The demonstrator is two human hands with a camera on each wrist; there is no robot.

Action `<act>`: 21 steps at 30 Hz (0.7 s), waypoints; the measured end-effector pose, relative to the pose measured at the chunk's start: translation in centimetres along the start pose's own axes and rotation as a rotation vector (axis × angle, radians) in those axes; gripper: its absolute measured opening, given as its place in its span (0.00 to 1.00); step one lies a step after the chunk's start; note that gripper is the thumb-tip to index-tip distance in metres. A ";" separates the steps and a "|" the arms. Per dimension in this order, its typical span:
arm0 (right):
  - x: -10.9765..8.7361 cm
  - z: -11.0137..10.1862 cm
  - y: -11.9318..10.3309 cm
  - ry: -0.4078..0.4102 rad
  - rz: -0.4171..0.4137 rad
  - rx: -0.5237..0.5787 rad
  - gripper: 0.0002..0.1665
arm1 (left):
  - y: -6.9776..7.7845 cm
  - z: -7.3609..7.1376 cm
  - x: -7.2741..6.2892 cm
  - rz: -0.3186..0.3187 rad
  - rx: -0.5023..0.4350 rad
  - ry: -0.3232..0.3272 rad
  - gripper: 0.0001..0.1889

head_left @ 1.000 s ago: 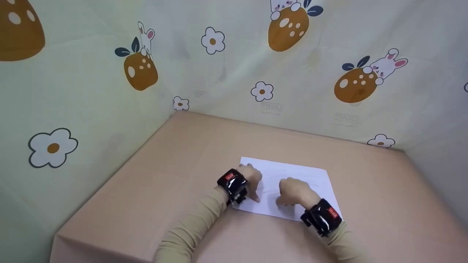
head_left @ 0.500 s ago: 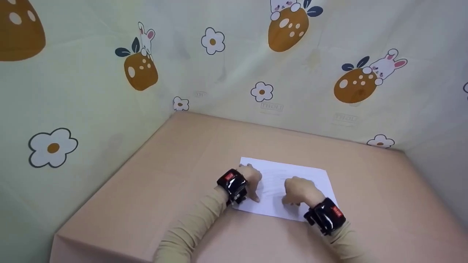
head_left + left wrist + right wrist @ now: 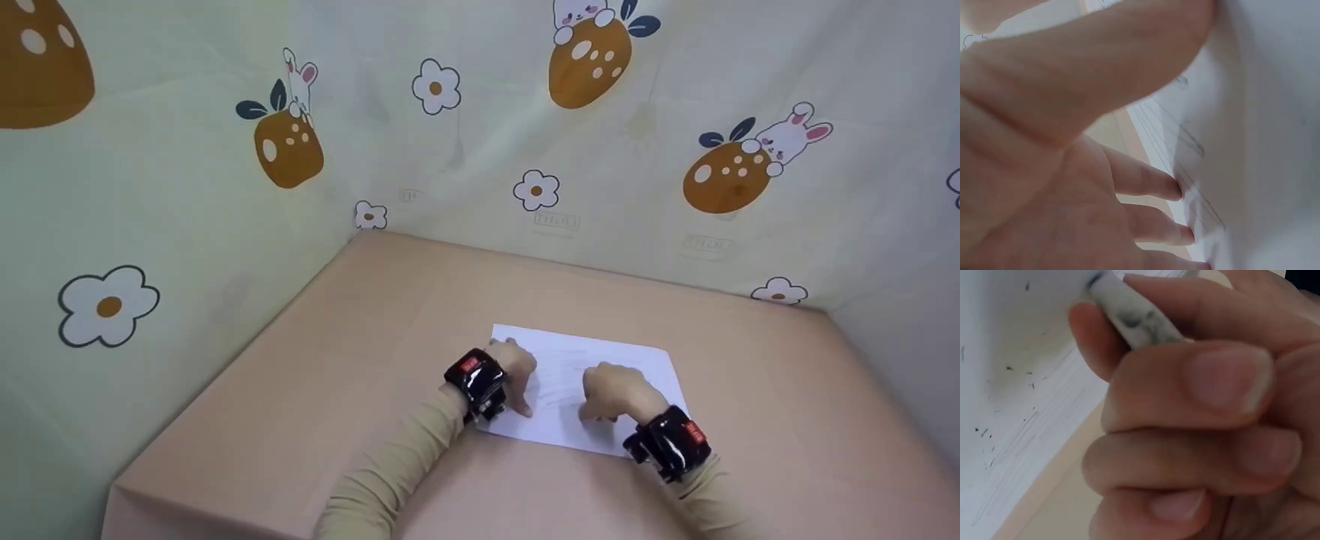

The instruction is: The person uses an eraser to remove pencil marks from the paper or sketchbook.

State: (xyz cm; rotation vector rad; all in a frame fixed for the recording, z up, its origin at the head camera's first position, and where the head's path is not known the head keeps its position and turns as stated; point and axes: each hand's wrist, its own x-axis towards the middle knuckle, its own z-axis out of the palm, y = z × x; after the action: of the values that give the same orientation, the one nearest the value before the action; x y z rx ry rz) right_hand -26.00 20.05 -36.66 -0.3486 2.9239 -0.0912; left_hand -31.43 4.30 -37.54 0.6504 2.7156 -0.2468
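Note:
A white sheet of paper (image 3: 555,429) lies flat, with faint grey pencil lines across it. My left hand (image 3: 514,373) rests on its left part, fingers spread; in the left wrist view several fingertips (image 3: 1169,187) touch the paper beside drawn lines. Over the right part of the sheet, my right hand (image 3: 616,391) pinches a white eraser (image 3: 1135,315) smudged with grey. One end of the eraser, darkened, meets the paper in the right wrist view, while the other fingers curl into the palm. Small dark crumbs (image 3: 1009,368) are scattered beside fine pencil strokes.
The sheet lies on a table (image 3: 360,322) covered with a peach cloth. A pale curtain (image 3: 465,150) printed with flowers and rabbits on orange fruit rises behind the table and along its left side. Black cameras are strapped on both wrists.
My right hand has shifted slightly to the right over the paper with the eraser, then stayed near that spot. My left hand keeps its place on the sheet.

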 end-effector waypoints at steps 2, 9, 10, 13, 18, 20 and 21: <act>0.3 0.2 -0.1 0.012 -0.060 0.059 0.09 | -0.1 0.0 -0.2 0.001 0.012 -0.003 0.44; 0.6 0.4 0.5 -0.047 -0.036 0.129 0.07 | 0.0 0.0 -0.3 0.005 -0.010 -0.006 0.46; 0.7 0.3 0.9 -0.063 -0.026 0.139 0.08 | 0.0 0.0 -0.3 -0.001 -0.018 -0.009 0.46; 0.7 0.0 2.5 -0.067 -0.026 0.174 0.12 | 0.0 0.1 -0.4 -0.004 -0.022 -0.015 0.46; 1.1 -0.4 4.7 0.087 -0.019 0.231 0.14 | -0.1 0.2 -0.4 0.006 -0.018 -0.029 0.45; 1.4 -0.1 4.8 0.108 -0.045 0.254 0.14 | -0.2 0.2 -0.4 -0.001 -0.020 -0.035 0.45; 1.6 0.2 4.6 0.100 -0.068 0.261 0.14 | -0.2 0.2 -0.4 -0.004 -0.016 -0.035 0.45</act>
State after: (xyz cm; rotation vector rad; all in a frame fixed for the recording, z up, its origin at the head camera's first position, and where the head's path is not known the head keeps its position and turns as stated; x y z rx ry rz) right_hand -28.57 24.08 -37.50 -0.4107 2.9465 -0.5090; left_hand -31.16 3.95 -37.58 0.6310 2.6829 -0.2345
